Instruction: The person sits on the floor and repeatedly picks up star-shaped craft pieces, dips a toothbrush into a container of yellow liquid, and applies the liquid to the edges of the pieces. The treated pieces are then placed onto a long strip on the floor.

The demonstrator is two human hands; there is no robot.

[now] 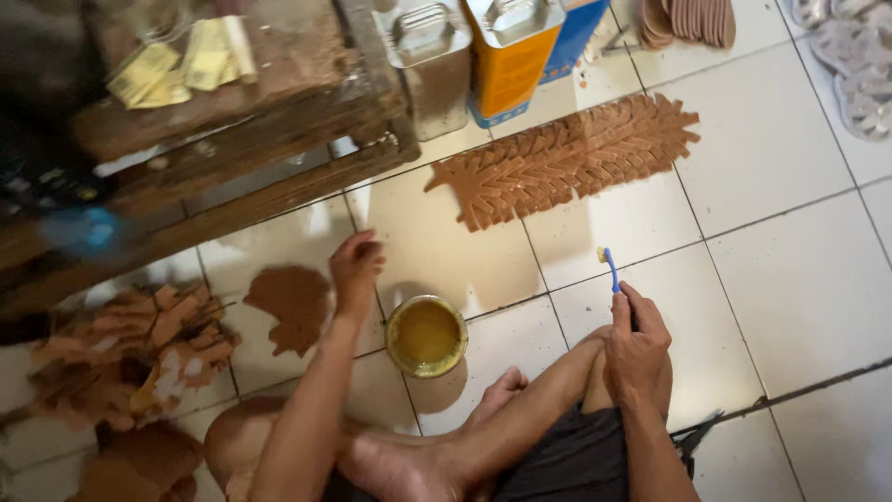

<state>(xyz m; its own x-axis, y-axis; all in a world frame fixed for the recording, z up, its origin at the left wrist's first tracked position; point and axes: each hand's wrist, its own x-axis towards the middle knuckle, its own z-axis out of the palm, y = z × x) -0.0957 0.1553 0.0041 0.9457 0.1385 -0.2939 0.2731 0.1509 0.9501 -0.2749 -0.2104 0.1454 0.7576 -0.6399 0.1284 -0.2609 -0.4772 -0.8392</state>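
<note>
Head view, the only one supplied. The person sits cross-legged on a white tiled floor (790, 279).

The right hand (639, 349) rests on the raised knee, fingers closed around the handle of a blue toothbrush (610, 268). The bristle end points up and away from the fingertips, its head yellowed with what looks like glue; held upright this way it stays off the tiles.

The left hand (356, 270) reaches forward over the floor, fingers curled loosely downward. Whether the fingertips pinch anything cannot be told. Just to the left of those fingers lies a single brown leather-like cut piece (293, 302), flat on the tile and apart from the hand.

Between the two hands, nearer the left wrist, stands an open round tin of yellowish glue (426, 336), within reach of either hand.

Beyond both sets of fingers, a row of overlapped brown pieces (567, 160) is laid out flat in a herringbone pattern, judged to be spread for coating or drying. Far left of the left hand sits a loose heap of similar pieces (139, 358). Metal cans (432, 65) stand behind the row.
</note>
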